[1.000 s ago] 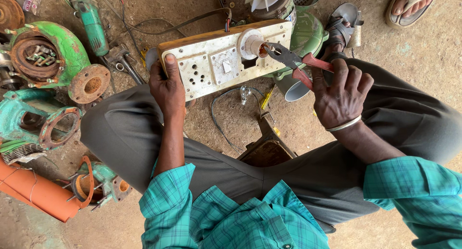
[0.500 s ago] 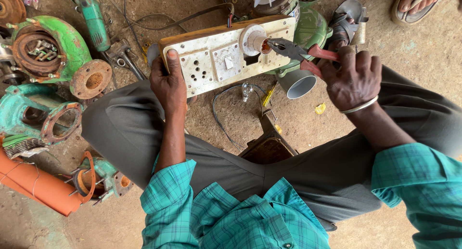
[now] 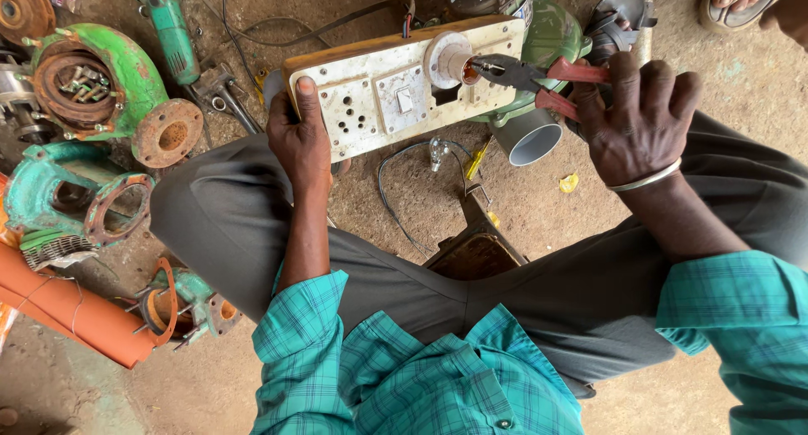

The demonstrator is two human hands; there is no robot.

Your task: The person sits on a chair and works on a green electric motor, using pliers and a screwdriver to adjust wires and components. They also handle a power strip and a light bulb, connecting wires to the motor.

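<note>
**Pliers on switchboard fitting, board braced on your knee**

Far left on the dirt floor [image 3: 539, 208]: green pump casing [image 3: 101, 82] with loose bolts sitting in its rusty opening, teal pump housing [image 3: 50, 199] below it, orange pipe [image 3: 67, 305] lower left. A green angle grinder [image 3: 172, 31] lies at the top.

Your left hand [image 3: 299, 145] is clamped around the left end of the white switchboard [image 3: 396, 90], thumb on its face, likely to keep it steady against your thigh. The board sits centre-top, tilted toward you, with socket holes, a rocker switch and a round holder [image 3: 448, 61] on its face.

Your right hand [image 3: 640, 119] is wrapped tight around red-handled pliers [image 3: 539, 73], whose tips reach into the round holder, probably gripping something inside; I can't tell what. A grey pipe stub [image 3: 528, 139] lies just below, open and seemingly empty.
</note>
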